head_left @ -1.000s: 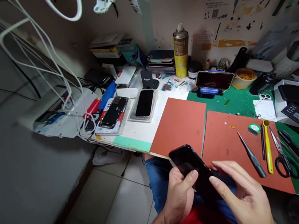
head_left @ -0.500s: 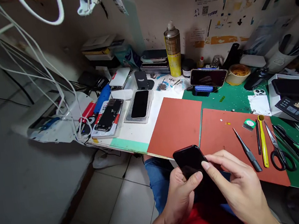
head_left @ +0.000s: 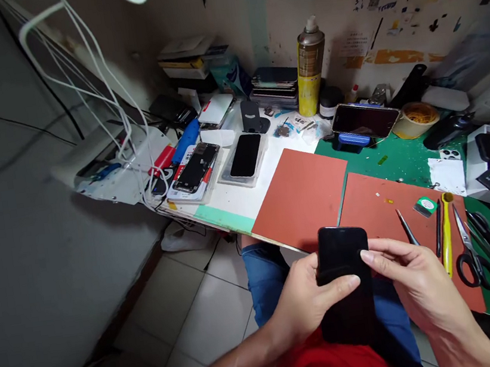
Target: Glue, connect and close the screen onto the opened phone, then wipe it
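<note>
A black smartphone (head_left: 342, 255) with a dark screen is held over my lap, just in front of the bench edge. My left hand (head_left: 309, 295) wraps its left side, the thumb lying across the glass. On the upper right edge, my right hand (head_left: 413, 275) pinches the phone with the thumb on the screen side; its other fingertips are partly hidden behind. Right of the phone, tweezers (head_left: 407, 227), a yellow-handled tool (head_left: 447, 235) and black-handled scissors (head_left: 470, 259) lie on a reddish-brown mat (head_left: 365, 204).
Another reddish-brown mat (head_left: 300, 194) lies to the left. Beyond are a phone in a clear tray (head_left: 245, 156), an opened phone part (head_left: 195, 169), a spray can (head_left: 310, 69) and a phone on a blue stand (head_left: 365, 121). White cables (head_left: 111, 98) hang at the left.
The phone has turned more upright and its screen faces me more squarely. Both hands moved with it and keep their hold. The camera view has shifted, so the bench appears farther right.
</note>
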`<state>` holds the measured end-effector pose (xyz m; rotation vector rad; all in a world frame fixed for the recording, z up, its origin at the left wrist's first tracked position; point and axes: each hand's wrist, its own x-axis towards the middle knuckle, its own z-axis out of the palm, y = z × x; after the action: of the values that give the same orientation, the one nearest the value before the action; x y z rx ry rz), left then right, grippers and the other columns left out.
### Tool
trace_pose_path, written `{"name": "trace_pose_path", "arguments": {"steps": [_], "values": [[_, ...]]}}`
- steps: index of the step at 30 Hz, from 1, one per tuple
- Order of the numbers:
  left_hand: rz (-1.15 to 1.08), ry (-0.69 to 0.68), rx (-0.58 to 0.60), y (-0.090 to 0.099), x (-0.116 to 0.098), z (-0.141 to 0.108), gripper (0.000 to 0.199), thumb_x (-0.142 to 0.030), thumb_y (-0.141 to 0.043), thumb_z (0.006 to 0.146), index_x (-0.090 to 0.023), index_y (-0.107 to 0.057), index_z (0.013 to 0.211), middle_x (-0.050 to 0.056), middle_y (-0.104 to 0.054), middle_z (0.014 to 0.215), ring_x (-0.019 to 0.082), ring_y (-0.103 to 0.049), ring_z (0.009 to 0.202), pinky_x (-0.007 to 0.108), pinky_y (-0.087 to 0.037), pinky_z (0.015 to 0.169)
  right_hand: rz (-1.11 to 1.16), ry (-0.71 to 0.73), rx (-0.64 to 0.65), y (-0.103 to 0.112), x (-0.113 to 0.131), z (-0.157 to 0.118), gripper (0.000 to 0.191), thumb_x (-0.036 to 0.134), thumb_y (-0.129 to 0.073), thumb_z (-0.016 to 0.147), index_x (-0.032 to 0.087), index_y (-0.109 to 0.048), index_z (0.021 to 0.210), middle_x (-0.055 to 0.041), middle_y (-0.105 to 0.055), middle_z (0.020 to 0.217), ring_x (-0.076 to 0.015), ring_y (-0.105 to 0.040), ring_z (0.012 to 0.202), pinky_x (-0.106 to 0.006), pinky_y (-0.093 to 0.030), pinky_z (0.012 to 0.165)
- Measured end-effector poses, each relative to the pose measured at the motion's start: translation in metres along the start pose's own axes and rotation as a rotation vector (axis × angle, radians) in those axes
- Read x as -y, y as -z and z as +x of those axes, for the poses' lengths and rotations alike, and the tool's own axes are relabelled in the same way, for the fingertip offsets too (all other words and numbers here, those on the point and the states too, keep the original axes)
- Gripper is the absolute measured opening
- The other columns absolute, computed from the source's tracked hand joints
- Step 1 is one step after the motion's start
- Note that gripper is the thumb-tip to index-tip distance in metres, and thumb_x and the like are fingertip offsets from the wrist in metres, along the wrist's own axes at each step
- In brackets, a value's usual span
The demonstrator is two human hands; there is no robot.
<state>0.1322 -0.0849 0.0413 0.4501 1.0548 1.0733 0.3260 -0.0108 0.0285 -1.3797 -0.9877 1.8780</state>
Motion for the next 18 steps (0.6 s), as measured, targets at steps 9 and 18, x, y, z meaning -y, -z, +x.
{"name": "trace_pose_path", "arguments": {"steps": [9, 18], "values": [[-0.136, -0.271, -0.285, 0.021, 0.056, 0.017, 0.055, -0.039, -0.101, 0.069, -0.024, -0.081, 0.118, 0.011, -0.082, 0.126, 0.032, -0.075, 0.126, 0.041, -0.056, 0.114, 0.533, 0.035, -0.059, -0.053, 0.01, -0.002, 0.034, 0.046, -0.096, 0.075, 0.02, -0.077, 0.083, 0.0001, -0.073, 0.077, -0.0125, -0.065, 0.07, -0.025, -0.056, 0.071], [-0.14, -0.552, -0.453, -0.046, 0.004, 0.058, 0.066, -0.037, -0.088, 0.09, -0.044, -0.056, 0.147, -0.003, -0.079, 0.132, 0.017, -0.078, 0.111, 0.026, -0.064, 0.091, 0.698, 0.139, -0.184, -0.105, -0.001, 0.012, 0.057, 0.061, -0.096, 0.07, 0.021, -0.057, 0.081, 0.0022, -0.068, 0.074, -0.0118, -0.064, 0.069, -0.025, -0.053, 0.071]]}}
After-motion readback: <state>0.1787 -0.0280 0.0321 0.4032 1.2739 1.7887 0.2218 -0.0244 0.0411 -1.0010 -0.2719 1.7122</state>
